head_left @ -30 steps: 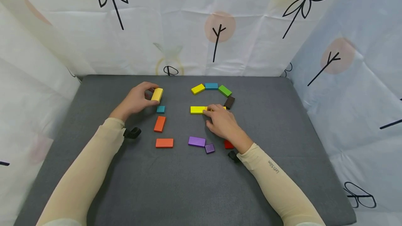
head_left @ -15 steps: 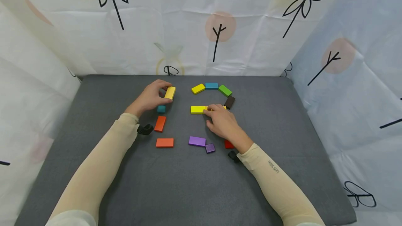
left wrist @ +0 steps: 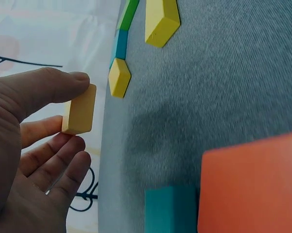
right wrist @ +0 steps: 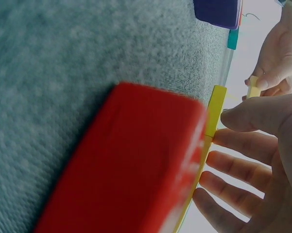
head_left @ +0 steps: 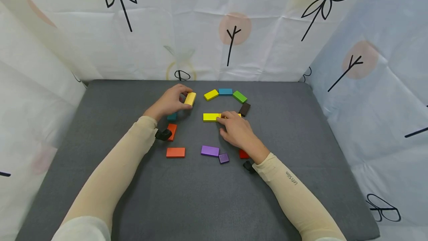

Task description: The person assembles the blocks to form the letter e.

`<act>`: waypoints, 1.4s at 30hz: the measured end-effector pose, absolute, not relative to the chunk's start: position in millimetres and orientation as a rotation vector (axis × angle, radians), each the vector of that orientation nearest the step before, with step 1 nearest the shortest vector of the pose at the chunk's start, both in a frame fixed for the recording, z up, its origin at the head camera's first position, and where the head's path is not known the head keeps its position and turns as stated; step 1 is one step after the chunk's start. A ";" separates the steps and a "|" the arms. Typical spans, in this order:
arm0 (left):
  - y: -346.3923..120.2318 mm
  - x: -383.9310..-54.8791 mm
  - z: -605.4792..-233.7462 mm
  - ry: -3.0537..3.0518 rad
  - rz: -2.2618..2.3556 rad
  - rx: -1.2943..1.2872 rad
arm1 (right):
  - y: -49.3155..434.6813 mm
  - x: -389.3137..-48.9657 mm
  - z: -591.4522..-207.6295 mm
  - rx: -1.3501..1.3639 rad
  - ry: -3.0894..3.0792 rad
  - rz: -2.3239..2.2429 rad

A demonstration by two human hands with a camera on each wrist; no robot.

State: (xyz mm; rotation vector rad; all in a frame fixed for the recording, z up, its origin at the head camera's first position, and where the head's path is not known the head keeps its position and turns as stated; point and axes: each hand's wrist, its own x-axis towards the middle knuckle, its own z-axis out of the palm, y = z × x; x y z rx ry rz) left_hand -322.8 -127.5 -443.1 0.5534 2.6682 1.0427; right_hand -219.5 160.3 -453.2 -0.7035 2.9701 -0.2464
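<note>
My left hand (head_left: 169, 102) pinches a pale yellow block (head_left: 190, 99) between thumb and fingers, above the far middle of the table. In the left wrist view the thumb lies on one side of this block (left wrist: 82, 110), with the fingertips on the other. My right hand (head_left: 236, 129) has its fingertips on a row of yellow blocks (head_left: 210, 117), partly covering it. Those fingers look nearly straight in the right wrist view, their tips right at the yellow row (right wrist: 214, 110). Just right of the held block, a yellow block (head_left: 211, 95) starts a curve with blue (head_left: 225, 92), green (head_left: 239, 96) and dark brown (head_left: 245, 109) blocks.
On the left lie a teal block (head_left: 172, 116), partly behind my left hand, and two orange blocks (head_left: 175, 152). Two purple blocks (head_left: 210, 151) sit nearer the front. A red block (head_left: 243, 154) shows beside my right wrist. White printed cloth (head_left: 200, 29) borders the grey table (head_left: 187, 200).
My left hand has carried the pale yellow block to the right, toward the curve of blocks. The right hand stays where it was on the yellow row.
</note>
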 end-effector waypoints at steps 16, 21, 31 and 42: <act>-109.6 -331.3 -453.3 2.648 0.957 0.579 | 159.7 -220.3 -455.0 -0.693 2.982 -0.235; -103.7 -333.2 -457.3 2.650 0.908 0.614 | 159.6 -219.7 -454.5 -0.685 2.980 -0.236; -96.8 -337.6 -465.6 2.665 0.819 0.643 | 159.4 -219.1 -454.5 -0.675 2.976 -0.236; -90.7 -339.9 -469.9 2.675 0.776 0.645 | 159.7 -220.2 -455.1 -0.675 2.973 -0.231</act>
